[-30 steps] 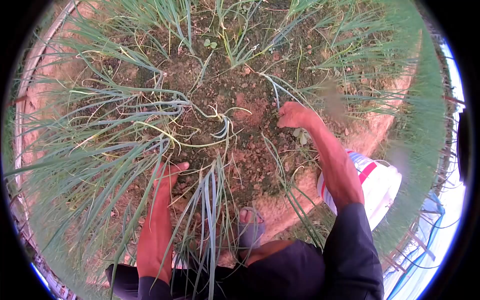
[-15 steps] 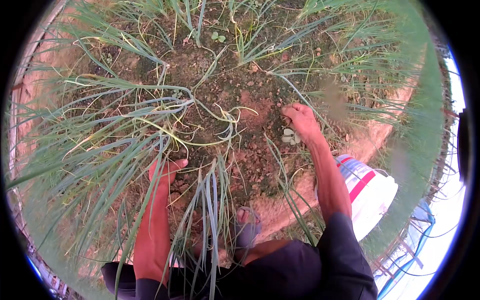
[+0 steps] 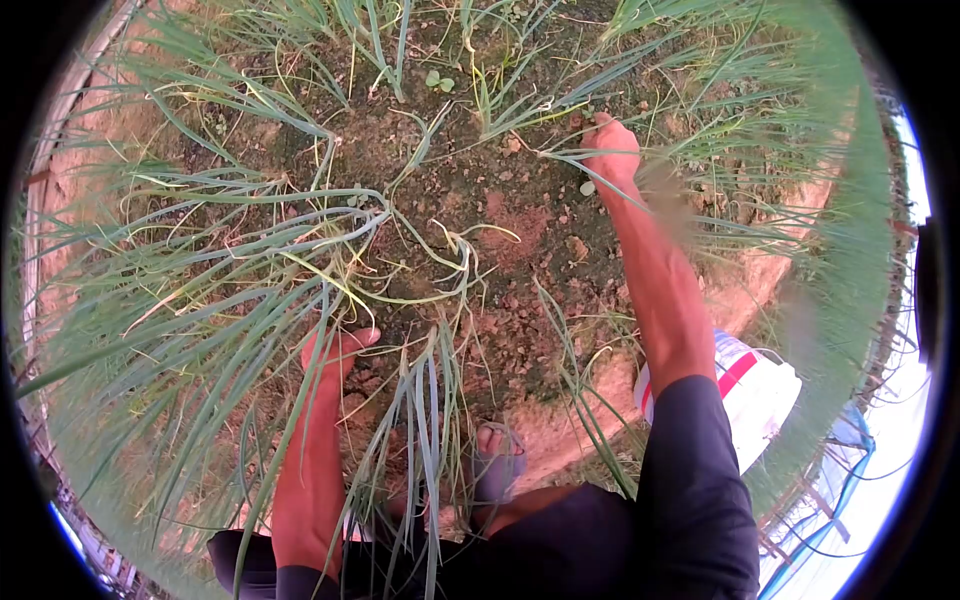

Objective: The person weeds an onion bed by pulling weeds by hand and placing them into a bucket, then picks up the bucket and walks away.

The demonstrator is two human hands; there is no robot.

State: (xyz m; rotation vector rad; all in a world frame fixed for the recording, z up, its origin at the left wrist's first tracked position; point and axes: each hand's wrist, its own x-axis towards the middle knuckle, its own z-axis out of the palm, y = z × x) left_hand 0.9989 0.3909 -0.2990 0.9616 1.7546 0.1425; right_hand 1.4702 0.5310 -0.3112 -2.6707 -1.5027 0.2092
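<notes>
My right hand (image 3: 612, 150) is closed near the soil at the upper right, beside the base of a green onion plant (image 3: 565, 155). A pale, round-leaved weed (image 3: 587, 188) hangs below its fingers, mostly hidden by the hand. Low among the onion leaves (image 3: 250, 300) on the left is my left hand (image 3: 335, 352). Its thumb points right over the soil and its fingers look curled, partly covered by leaves. What they hold, if anything, is hidden. A clump of long onion leaves (image 3: 425, 400) bends toward me between my arms.
Brown crumbly soil (image 3: 500, 240) lies between the onion rows. A small green weed (image 3: 438, 82) grows farther back. Right of my right arm stands a white bucket (image 3: 755, 400) with red stripes. My sandalled foot (image 3: 498, 460) is at the bed's near edge.
My right hand has moved away from me, up the bed, and the round-leaved weed has moved with it. My left hand has stayed almost in place.
</notes>
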